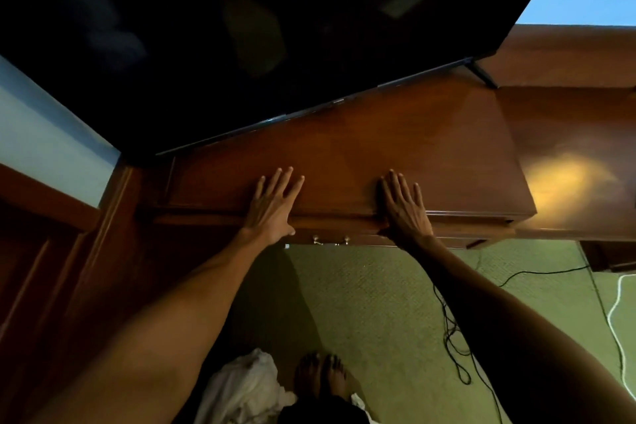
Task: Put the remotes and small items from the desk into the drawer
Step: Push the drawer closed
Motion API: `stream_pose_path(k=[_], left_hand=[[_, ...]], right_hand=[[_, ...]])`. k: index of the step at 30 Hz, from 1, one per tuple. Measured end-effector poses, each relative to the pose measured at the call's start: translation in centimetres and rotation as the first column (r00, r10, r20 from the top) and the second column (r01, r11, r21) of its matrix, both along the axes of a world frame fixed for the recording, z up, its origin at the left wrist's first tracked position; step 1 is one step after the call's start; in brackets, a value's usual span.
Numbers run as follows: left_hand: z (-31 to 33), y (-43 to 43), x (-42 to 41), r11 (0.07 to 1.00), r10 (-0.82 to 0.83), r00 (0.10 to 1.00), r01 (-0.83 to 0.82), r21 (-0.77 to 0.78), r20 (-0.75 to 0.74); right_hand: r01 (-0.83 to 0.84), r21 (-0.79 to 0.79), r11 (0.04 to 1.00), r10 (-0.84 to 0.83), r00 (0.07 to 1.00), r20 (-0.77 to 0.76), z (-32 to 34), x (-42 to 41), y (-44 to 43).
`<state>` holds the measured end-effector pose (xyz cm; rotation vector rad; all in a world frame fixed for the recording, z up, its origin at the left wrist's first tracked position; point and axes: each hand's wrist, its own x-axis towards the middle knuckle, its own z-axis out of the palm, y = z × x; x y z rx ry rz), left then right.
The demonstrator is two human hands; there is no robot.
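Observation:
A dark wooden desk (395, 148) fills the middle of the view. Its top shows no remotes or small items. My left hand (273, 205) lies flat on the desk's front edge, fingers spread, holding nothing. My right hand (406, 208) lies flat on the same edge further right, fingers spread, also holding nothing. Below the edge, between my hands, the drawer front (330, 240) with its small metal knobs sits pushed in. What is inside the drawer is hidden.
A large black TV (241, 38) stands on the back of the desk, its foot (481, 74) at the right. A black cable (454, 330) and a white cord (616, 306) trail over the green carpet. A white cloth (244, 385) lies by my bare feet.

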<state>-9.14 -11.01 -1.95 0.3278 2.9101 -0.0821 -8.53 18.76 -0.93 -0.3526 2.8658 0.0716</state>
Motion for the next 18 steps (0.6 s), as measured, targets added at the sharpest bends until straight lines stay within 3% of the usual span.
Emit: stream_pose_path(k=[13, 16, 18], left_hand=[[0.1, 1.6, -1.8, 0.993, 0.068, 0.99, -0.079, 0.087, 0.122], [4.4, 1.6, -2.8, 0.91, 0.098, 0.949, -0.207, 0.359, 0.299], [7.3, 0.7, -1.9, 0.758, 0.071, 0.921, -0.301, 0.579, 0.384]], right_hand=[[0.053, -0.05, 0.997, -0.049, 0.995, 0.085, 0.0, -2.7, -1.1], [0.178, -0.174, 0.968, -0.129, 0.957, 0.261, 3.8, -3.8, -1.7], [0.259, -0.286, 0.923, -0.145, 0.92, 0.365, 5.3, -2.8, -2.1]])
